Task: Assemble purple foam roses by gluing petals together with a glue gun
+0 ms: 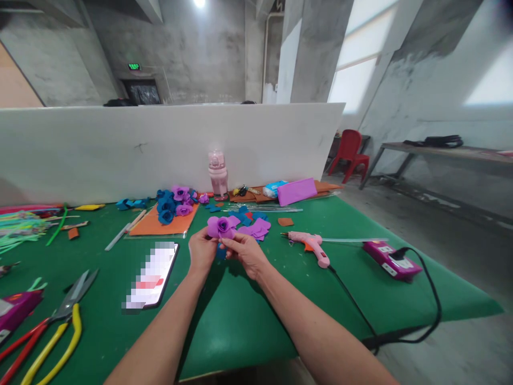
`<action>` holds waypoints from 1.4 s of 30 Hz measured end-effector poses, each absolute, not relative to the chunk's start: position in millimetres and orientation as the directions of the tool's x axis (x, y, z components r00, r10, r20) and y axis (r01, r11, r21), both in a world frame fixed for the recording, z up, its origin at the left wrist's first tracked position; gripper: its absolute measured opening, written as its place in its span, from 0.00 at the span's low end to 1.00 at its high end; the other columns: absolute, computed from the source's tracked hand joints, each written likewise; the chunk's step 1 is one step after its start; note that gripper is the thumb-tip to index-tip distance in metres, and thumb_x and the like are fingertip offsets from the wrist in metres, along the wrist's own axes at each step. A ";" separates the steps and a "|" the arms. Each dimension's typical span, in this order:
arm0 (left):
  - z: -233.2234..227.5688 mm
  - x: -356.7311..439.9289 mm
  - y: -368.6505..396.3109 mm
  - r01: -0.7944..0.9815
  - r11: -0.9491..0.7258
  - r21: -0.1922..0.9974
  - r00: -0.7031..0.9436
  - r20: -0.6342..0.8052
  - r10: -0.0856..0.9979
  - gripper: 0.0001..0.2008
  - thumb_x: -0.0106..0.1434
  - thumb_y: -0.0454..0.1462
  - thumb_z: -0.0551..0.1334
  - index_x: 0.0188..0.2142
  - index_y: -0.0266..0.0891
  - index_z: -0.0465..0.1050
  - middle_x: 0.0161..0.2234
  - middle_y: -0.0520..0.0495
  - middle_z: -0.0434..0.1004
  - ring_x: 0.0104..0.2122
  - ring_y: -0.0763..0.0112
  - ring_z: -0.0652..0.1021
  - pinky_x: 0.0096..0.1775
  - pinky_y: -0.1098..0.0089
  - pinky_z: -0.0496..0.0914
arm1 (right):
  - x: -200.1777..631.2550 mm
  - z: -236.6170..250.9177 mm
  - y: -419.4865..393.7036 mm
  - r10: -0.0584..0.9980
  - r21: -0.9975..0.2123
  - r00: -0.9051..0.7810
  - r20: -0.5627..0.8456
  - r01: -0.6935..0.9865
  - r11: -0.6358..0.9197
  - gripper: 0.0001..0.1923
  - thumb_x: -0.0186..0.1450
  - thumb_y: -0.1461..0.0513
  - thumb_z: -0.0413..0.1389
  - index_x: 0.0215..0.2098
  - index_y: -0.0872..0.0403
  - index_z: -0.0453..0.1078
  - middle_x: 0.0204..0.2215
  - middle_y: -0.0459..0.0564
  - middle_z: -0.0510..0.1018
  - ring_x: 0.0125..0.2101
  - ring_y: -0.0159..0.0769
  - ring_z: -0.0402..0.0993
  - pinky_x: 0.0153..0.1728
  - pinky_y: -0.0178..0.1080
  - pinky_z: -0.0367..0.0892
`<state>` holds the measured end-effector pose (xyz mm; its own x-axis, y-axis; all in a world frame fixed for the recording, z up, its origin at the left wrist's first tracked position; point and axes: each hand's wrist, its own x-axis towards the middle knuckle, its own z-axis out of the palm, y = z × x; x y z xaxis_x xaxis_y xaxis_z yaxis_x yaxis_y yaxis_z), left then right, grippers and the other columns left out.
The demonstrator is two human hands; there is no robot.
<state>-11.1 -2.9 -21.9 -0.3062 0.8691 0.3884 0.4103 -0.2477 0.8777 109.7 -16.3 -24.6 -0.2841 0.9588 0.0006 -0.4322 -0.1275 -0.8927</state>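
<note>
**Both hands pinch a purple felt rose over the green table**

Head view: The left hand [201,250] and right hand [245,253] meet near the middle of the green table [248,315], both grasping one rose [222,226] of soft purple felt, petals curled around a darker centre. The fingertips of both hands are closed on its base, where a bit of blue felt shows beneath.

At 12 o'clock from the rose stands one pink bottle [218,176], smooth plastic, against a long white board [120,149]. At 10 o'clock lies a heap of finished flowers [173,201], blue and purple, on a flat orange sheet [160,224]. Just at 2 o'clock, loose purple petals [256,230] lie stacked.

At 3 o'clock rests one pink glue gun [315,246], its black cord running to a magenta box [390,259]. At 8 o'clock lies one phone [154,275], screen up. Farther out at 8 o'clock, one pair of grey scissors [74,294] and one pair of yellow-handled pliers [60,342] lie side by side.
</note>
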 end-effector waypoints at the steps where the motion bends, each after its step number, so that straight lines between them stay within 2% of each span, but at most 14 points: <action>1: -22.8 -10.8 -2.4 0.385 -0.247 0.889 -0.301 0.374 0.877 0.06 0.43 0.33 0.59 0.21 0.37 0.75 0.18 0.55 0.73 0.22 0.73 0.71 0.25 0.76 0.63 | 109.8 -25.1 -15.9 0.962 -0.905 -0.272 0.007 -0.411 -0.110 0.15 0.46 0.55 0.66 0.28 0.56 0.76 0.22 0.45 0.76 0.16 0.21 0.63 0.20 0.29 0.61; 5: -23.9 -9.8 -2.0 0.325 -0.245 0.914 -0.281 0.340 0.898 0.06 0.44 0.33 0.59 0.22 0.36 0.75 0.19 0.55 0.73 0.21 0.73 0.70 0.26 0.75 0.63 | 110.0 -25.0 -15.6 0.969 -0.928 -0.244 0.036 -0.368 -0.058 0.14 0.47 0.55 0.65 0.28 0.56 0.75 0.21 0.44 0.75 0.16 0.21 0.62 0.20 0.29 0.60; 14: -21.6 -9.2 -3.6 0.388 -0.250 0.887 -0.275 0.370 0.887 0.06 0.45 0.37 0.62 0.21 0.35 0.74 0.17 0.56 0.70 0.21 0.75 0.68 0.25 0.76 0.62 | 113.3 -21.3 -16.0 0.968 -0.875 -0.249 0.017 -0.472 -0.106 0.17 0.49 0.51 0.63 0.23 0.57 0.71 0.20 0.44 0.74 0.16 0.21 0.63 0.20 0.28 0.61; 18: -23.0 -10.4 -3.2 0.383 -0.270 0.884 -0.255 0.382 0.888 0.06 0.46 0.36 0.62 0.17 0.35 0.70 0.16 0.57 0.67 0.20 0.77 0.66 0.24 0.77 0.60 | 114.6 -21.3 -15.7 0.967 -0.895 -0.252 0.047 -0.441 -0.072 0.16 0.49 0.52 0.63 0.22 0.56 0.70 0.19 0.43 0.73 0.16 0.22 0.62 0.20 0.29 0.60; 24: -25.2 -14.9 0.0 0.351 -0.319 0.880 -0.190 0.401 0.896 0.08 0.47 0.36 0.61 0.17 0.34 0.71 0.17 0.54 0.70 0.22 0.75 0.68 0.28 0.75 0.63 | 114.8 -18.9 -15.8 0.975 -0.938 -0.198 0.105 -0.347 0.030 0.16 0.51 0.51 0.61 0.21 0.56 0.70 0.17 0.41 0.71 0.16 0.23 0.62 0.21 0.29 0.58; 27: -26.5 -17.4 3.1 0.398 -0.293 0.870 -0.211 0.397 0.893 0.06 0.46 0.36 0.62 0.20 0.34 0.73 0.18 0.54 0.71 0.23 0.73 0.69 0.29 0.74 0.63 | 116.5 -18.4 -12.4 0.990 -0.923 -0.124 0.069 -0.385 0.016 0.19 0.53 0.48 0.58 0.22 0.56 0.70 0.15 0.42 0.70 0.15 0.24 0.62 0.19 0.30 0.58; 30: -26.3 -18.5 3.7 0.410 -0.284 0.867 -0.163 0.376 0.912 0.06 0.47 0.36 0.62 0.21 0.34 0.74 0.19 0.53 0.72 0.23 0.72 0.71 0.28 0.74 0.64 | 119.1 -20.3 -7.6 0.996 -0.894 -0.089 0.013 -0.447 -0.028 0.20 0.53 0.46 0.57 0.24 0.56 0.71 0.18 0.44 0.73 0.15 0.24 0.62 0.19 0.30 0.60; 36: -18.7 -15.9 -3.4 0.322 -0.281 0.904 0.014 0.292 0.956 0.12 0.51 0.43 0.63 0.22 0.34 0.74 0.17 0.51 0.72 0.20 0.73 0.71 0.27 0.73 0.64 | 122.7 -22.5 -4.5 0.991 -0.871 -0.108 -0.078 -0.477 -0.121 0.20 0.55 0.46 0.55 0.24 0.55 0.70 0.20 0.46 0.75 0.17 0.25 0.64 0.20 0.30 0.61; 42: -16.3 -18.3 -3.2 0.263 -0.217 0.940 0.068 0.206 0.976 0.16 0.53 0.46 0.62 0.28 0.33 0.76 0.18 0.49 0.73 0.20 0.73 0.71 0.29 0.72 0.65 | 124.2 -25.0 -1.5 0.992 -0.863 -0.099 -0.077 -0.492 -0.116 0.21 0.56 0.46 0.53 0.25 0.56 0.69 0.20 0.46 0.74 0.16 0.25 0.64 0.20 0.30 0.61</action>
